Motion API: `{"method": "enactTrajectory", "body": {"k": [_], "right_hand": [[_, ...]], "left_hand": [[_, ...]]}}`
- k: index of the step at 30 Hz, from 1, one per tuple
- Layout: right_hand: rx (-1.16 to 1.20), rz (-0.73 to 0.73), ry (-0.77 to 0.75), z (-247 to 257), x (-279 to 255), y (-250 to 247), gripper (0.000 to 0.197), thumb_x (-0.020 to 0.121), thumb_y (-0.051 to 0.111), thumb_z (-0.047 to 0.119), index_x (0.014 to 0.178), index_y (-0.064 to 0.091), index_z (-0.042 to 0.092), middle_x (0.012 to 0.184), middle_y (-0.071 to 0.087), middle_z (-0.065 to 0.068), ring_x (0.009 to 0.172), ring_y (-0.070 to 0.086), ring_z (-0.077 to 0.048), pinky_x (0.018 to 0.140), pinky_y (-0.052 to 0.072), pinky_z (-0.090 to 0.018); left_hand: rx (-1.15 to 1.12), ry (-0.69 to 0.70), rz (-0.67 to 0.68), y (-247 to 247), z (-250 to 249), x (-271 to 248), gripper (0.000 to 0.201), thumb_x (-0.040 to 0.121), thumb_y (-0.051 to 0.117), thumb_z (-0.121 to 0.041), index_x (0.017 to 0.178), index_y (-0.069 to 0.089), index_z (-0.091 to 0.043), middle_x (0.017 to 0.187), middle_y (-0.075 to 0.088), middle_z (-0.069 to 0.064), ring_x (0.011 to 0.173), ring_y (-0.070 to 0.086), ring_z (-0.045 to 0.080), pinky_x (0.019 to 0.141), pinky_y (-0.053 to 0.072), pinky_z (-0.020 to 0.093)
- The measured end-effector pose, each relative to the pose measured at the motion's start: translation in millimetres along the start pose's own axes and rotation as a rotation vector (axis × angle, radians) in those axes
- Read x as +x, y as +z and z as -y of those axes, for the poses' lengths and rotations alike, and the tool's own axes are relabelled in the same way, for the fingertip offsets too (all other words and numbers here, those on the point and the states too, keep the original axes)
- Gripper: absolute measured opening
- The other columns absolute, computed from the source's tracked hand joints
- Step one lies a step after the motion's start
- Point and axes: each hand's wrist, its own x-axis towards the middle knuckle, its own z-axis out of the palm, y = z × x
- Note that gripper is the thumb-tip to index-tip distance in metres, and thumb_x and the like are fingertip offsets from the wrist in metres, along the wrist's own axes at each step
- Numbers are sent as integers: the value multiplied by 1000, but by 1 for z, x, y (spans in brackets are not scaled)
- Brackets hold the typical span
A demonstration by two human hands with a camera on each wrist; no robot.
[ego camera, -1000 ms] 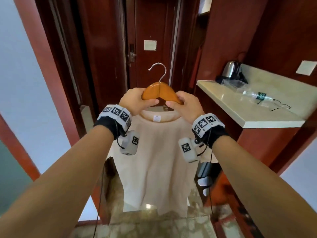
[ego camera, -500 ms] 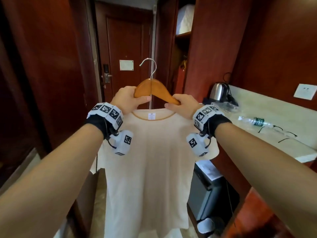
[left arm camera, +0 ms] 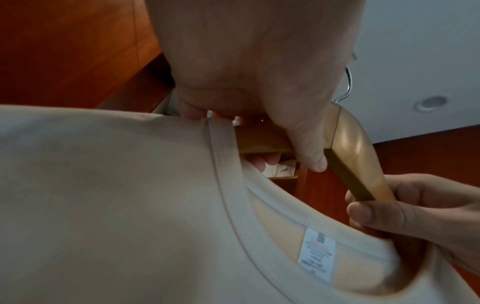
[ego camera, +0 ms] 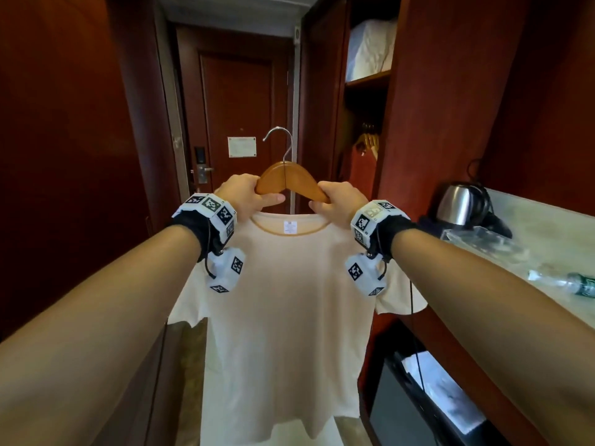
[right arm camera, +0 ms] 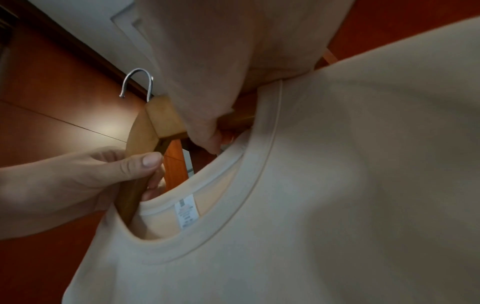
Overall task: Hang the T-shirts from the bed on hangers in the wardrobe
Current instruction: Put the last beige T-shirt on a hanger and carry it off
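Observation:
A cream T-shirt (ego camera: 283, 304) hangs on a wooden hanger (ego camera: 286, 180) with a metal hook, held up in front of me at chest height. My left hand (ego camera: 246, 196) grips the hanger's left arm at the collar, thumb underneath. My right hand (ego camera: 338, 202) grips the right arm the same way. In the left wrist view the left hand (left arm camera: 259, 82) wraps the hanger (left arm camera: 348, 148) above the T-shirt (left arm camera: 116, 205). The right wrist view shows the right hand (right arm camera: 207, 72) on the hanger (right arm camera: 155, 123) and the collar of the T-shirt (right arm camera: 337, 185). The open wardrobe (ego camera: 363, 146), with hangers inside, stands ahead to the right.
A dark wooden door (ego camera: 241, 123) closes the narrow hallway ahead. A stone counter (ego camera: 531, 252) on the right carries a steel kettle (ego camera: 457, 204) and a water bottle (ego camera: 566, 281). White bedding (ego camera: 372, 49) lies on the wardrobe's top shelf. A dark appliance (ego camera: 418, 397) sits below the counter.
I have walked forward down the hallway with the shirt on its hanger, and my view has lifted. The wardrobe opening and the door are closer. Both hands keep the same hold.

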Motion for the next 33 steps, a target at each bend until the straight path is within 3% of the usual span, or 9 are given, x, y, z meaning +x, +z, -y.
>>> {"method": "enactTrajectory", "body": {"k": [7, 13, 16, 19, 21, 27, 29, 33], "right_hand": [[62, 15, -12, -65, 168, 38, 14, 92, 61, 27, 80, 54, 27, 79, 60, 2, 78, 62, -23, 76, 52, -41], [100, 18, -19, -106, 288, 65, 12, 91, 59, 14, 102, 54, 17, 84, 58, 2, 79, 58, -19, 74, 48, -36], [65, 18, -6, -124, 340, 82, 11, 88, 58, 12, 97, 53, 18, 83, 59, -1, 78, 59, -22, 73, 48, -38], [40, -10, 25, -143, 390, 103, 15, 88, 57, 12, 89, 49, 25, 82, 59, -1, 75, 60, -23, 70, 49, -39], [25, -45, 50, -157, 423, 118, 12, 87, 57, 13, 90, 50, 23, 83, 61, -3, 77, 61, -25, 70, 49, -40], [-67, -78, 188, -193, 510, 147, 15, 85, 61, 16, 86, 47, 23, 81, 58, -1, 75, 59, -24, 63, 42, -33], [-135, -80, 271, -209, 535, 148, 14, 84, 62, 20, 88, 49, 23, 80, 58, 0, 75, 59, -23, 59, 39, -30], [-236, -141, 426, -248, 572, 143, 14, 86, 60, 23, 96, 51, 19, 84, 56, -1, 79, 58, -25, 66, 42, -33]], "left_hand": [[-8, 29, -28, 25, 48, 167, 32, 87, 69, -52, 79, 57, -24, 77, 63, -1, 72, 61, 18, 68, 44, 34], [6, 38, 0, 40, 87, 288, 35, 87, 66, -56, 84, 59, -22, 79, 66, 2, 72, 63, 20, 68, 47, 34], [20, 27, 10, 51, 112, 343, 39, 87, 63, -60, 85, 60, -21, 82, 69, 5, 78, 67, 24, 74, 51, 39], [42, 39, 3, 65, 140, 396, 42, 88, 57, -66, 86, 59, -25, 81, 68, 2, 77, 66, 20, 65, 45, 33], [36, 47, 4, 75, 160, 434, 44, 87, 54, -70, 84, 58, -26, 81, 68, 2, 77, 65, 20, 62, 41, 31], [-11, 98, 95, 105, 205, 552, 55, 85, 53, -74, 78, 59, -20, 73, 64, 4, 70, 65, 22, 62, 45, 32], [-18, 142, 124, 115, 208, 590, 59, 83, 54, -76, 81, 62, -18, 76, 67, 5, 72, 67, 23, 69, 51, 37], [-54, 238, 176, 143, 198, 656, 58, 81, 55, -76, 78, 63, -18, 80, 72, 7, 76, 69, 24, 78, 55, 43]]}}
